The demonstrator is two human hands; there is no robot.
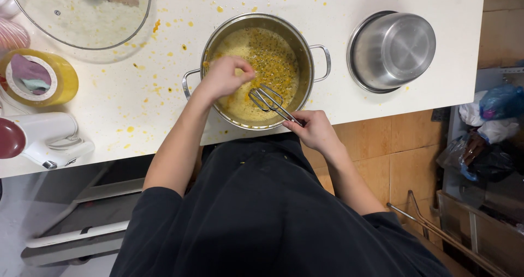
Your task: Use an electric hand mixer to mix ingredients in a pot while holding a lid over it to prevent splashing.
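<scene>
The left hand (224, 77) hangs over the near left part of the pot (256, 69), its fingers pinched together at the loops of a metal beater (270, 102), though what exactly they pinch is too small to tell. The right hand (314, 129) sits just outside the pot's near rim and is closed around the beater's shaft, so the wire end leans in over the yellow, seedy batter (267, 58) that fills the pot. The pot, a steel one with two side handles, stands on the white counter (164, 91) near its front edge, and yellow splatters dot the counter all around it. Right of the pot a steel bowl (393, 50) rests upside down. To the left of the pot and further back lies a glass lid (82, 12) with a dark knob. Further left of the pot stands a yellow tub (41, 77) with a crumpled cloth inside, and nearer the front edge on that side lies a white hand mixer (49, 137). Below the pot, the person's dark clothing fills the view down to the tiled floor (398, 146).
</scene>
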